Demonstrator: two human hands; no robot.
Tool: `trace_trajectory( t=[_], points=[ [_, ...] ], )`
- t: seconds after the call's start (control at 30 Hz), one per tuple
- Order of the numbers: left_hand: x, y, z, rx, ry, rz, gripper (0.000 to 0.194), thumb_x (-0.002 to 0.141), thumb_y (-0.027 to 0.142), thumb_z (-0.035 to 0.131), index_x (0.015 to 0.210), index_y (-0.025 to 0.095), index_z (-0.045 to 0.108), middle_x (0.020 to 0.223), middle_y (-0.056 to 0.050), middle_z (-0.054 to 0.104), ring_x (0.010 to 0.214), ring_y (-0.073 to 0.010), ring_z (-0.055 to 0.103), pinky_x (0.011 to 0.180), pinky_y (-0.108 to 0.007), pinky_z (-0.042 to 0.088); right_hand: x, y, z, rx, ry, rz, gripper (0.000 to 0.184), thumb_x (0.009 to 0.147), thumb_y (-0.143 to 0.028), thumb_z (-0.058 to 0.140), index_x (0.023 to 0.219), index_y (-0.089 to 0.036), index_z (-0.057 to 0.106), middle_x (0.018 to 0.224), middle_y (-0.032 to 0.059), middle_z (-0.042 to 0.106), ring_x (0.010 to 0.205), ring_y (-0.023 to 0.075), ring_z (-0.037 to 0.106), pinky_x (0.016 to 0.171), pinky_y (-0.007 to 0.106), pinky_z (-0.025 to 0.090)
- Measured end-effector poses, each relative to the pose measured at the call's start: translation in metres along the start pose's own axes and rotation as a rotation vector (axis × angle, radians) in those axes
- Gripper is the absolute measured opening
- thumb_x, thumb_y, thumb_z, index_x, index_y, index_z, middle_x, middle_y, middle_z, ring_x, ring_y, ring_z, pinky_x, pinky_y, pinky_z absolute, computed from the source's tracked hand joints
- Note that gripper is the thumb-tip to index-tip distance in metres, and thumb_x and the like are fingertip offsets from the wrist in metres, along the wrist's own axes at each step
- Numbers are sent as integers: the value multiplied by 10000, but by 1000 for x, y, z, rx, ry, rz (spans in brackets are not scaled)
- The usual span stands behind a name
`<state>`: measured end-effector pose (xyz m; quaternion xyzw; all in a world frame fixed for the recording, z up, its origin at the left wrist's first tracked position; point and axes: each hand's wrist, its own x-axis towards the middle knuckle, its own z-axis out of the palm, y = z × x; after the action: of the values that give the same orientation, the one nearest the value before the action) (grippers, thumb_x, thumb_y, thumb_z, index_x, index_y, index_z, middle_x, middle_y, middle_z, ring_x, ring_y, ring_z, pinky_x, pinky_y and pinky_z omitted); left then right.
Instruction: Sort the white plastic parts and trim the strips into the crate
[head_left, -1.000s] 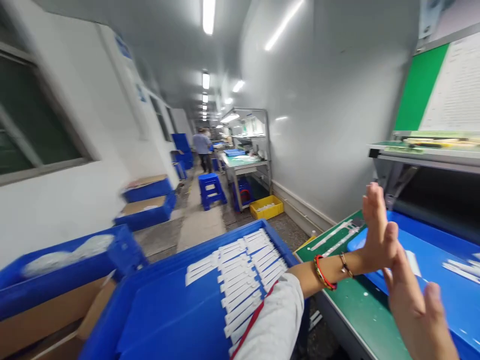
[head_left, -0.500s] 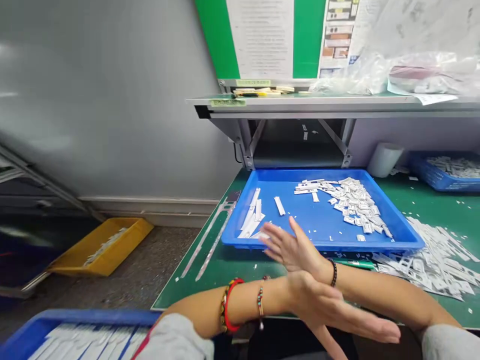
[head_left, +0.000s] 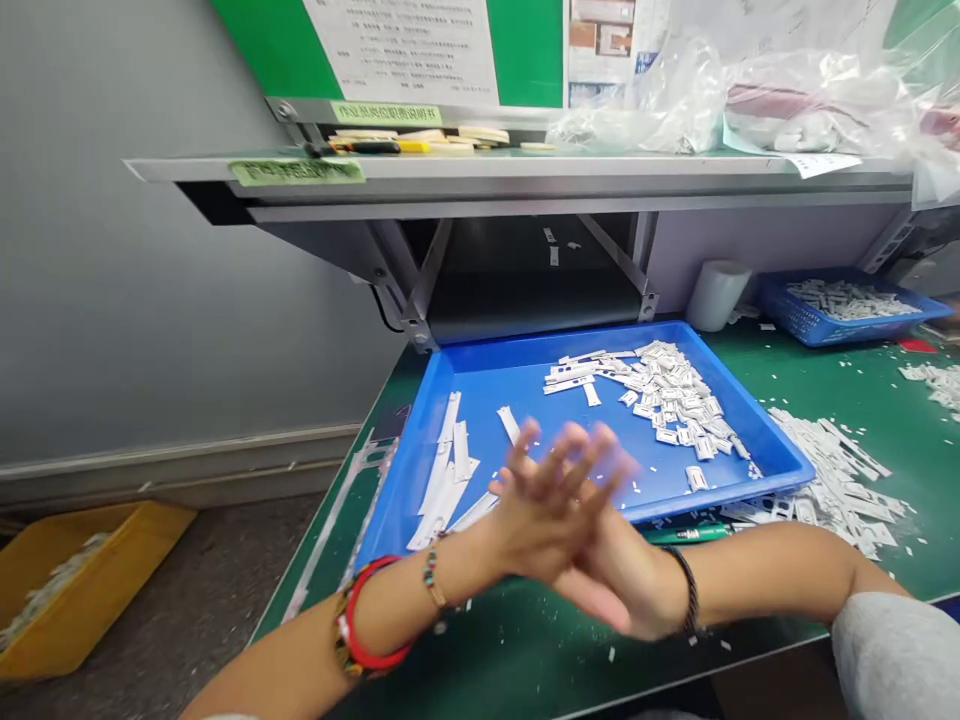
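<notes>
My left hand (head_left: 534, 520) and my right hand (head_left: 639, 585) cross in front of the tray, palm against palm or nearly so. The left one has its fingers spread and blurred by motion. Behind it, the right hand is partly hidden, with its thumb stretched out below. Neither shows anything in its grip. Beyond them lies a blue tray (head_left: 510, 385). A heap of small white plastic pieces (head_left: 679, 395) fills its right part. Long white strips (head_left: 442, 480) lie at its left, and a single white strip (head_left: 508, 424) sits near my fingertips.
Loose white scraps (head_left: 832, 480) are piled right of the tray. A green pen-like tool (head_left: 694, 534) lies at its front edge. Above hangs a shelf (head_left: 525, 190) with plastic bags; a dark conveyor belt (head_left: 525, 290) runs beneath. A yellow bin (head_left: 112, 570) stands at floor level, left.
My hands have swung from crossed at the wrists, the left pointing right, to palms facing together with fingers up. The view has shifted right and closer to the bench.
</notes>
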<state>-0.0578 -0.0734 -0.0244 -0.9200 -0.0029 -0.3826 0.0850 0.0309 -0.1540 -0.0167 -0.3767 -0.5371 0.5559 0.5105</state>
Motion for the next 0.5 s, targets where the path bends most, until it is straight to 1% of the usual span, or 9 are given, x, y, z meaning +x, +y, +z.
trace_trajectory(
  t=[0.07, 0.13, 0.17, 0.2, 0.27, 0.33, 0.4, 0.43, 0.5],
  points=[
    [20, 12, 2, -19, 87, 345, 736, 744, 853, 386, 1287, 422, 631, 1486, 120, 499, 1553, -232, 54, 1248, -455, 244, 15, -2, -24, 74, 2, 94, 603, 1001, -633, 266, 1372, -270, 572, 1432, 28, 573, 1389, 200, 470, 1101, 379, 453],
    [35, 20, 4, -64, 154, 728, 530, 840, 750, 335, 1245, 549, 611, 1464, 264, 462, 1522, -121, 169, 1231, -286, 250, 30, -6, -57, 40, 40, 122, 622, 996, -611, 307, 1393, -204, 560, 1439, 68, 564, 1360, 212, 505, 1099, 389, 454],
    [40, 19, 6, -88, 162, 842, 445, 885, 681, 325, 1221, 586, 602, 1440, 293, 472, 1485, -90, 251, 1212, -233, 249, 38, -8, -78, -29, 89, 110, 570, 994, -571, 354, 1383, -212, 565, 1456, 76, 546, 1360, 210, 504, 1120, 406, 430],
    [44, 14, 10, -98, 143, 874, 399, 919, 610, 329, 1205, 584, 606, 1418, 279, 504, 1444, -83, 324, 1208, -213, 231, 46, -11, -103, -141, 158, 86, 510, 982, -521, 419, 1375, -232, 565, 1472, 73, 529, 1368, 212, 490, 1147, 430, 394],
    [50, -10, 24, -82, 11, 689, 362, 945, 487, 376, 1179, 461, 652, 1355, 148, 612, 1380, -123, 420, 1236, -267, 170, 60, -13, -163, -482, 327, 30, 462, 914, -423, 556, 1346, -260, 579, 1461, 60, 537, 1383, 248, 456, 1189, 478, 312],
    [55, -47, 48, -45, -193, 324, 347, 946, 385, 433, 1168, 277, 676, 1260, -7, 689, 1331, -191, 484, 1246, -389, 159, 69, -10, -229, -864, 559, 26, 539, 853, -343, 604, 1367, -190, 552, 1482, 116, 498, 1414, 304, 394, 1208, 513, 249],
    [60, -87, 81, -52, -360, -43, 380, 962, 358, 441, 1222, 165, 639, 1287, -114, 665, 1304, -261, 511, 1209, -487, 220, 70, -2, -287, -1157, 765, 201, 638, 806, -331, 641, 1398, -132, 513, 1493, 181, 465, 1432, 385, 340, 1197, 572, 218],
    [63, -105, 99, -59, -417, -220, 442, 953, 376, 477, 1301, 126, 584, 1396, -165, 584, 1355, -305, 459, 1188, -522, 244, 68, 3, -310, -1236, 786, 326, 680, 820, -352, 628, 1434, -107, 467, 1492, 207, 456, 1427, 396, 347, 1187, 566, 243],
    [66, -133, 133, -91, -562, -457, 640, 912, 396, 575, 1453, 88, 425, 1576, -229, 341, 1457, -380, 294, 1173, -574, 231, 59, 13, -339, -1338, 684, 520, 752, 853, -423, 609, 1492, -97, 385, 1530, 232, 394, 1442, 393, 333, 1179, 530, 274]
  ],
)
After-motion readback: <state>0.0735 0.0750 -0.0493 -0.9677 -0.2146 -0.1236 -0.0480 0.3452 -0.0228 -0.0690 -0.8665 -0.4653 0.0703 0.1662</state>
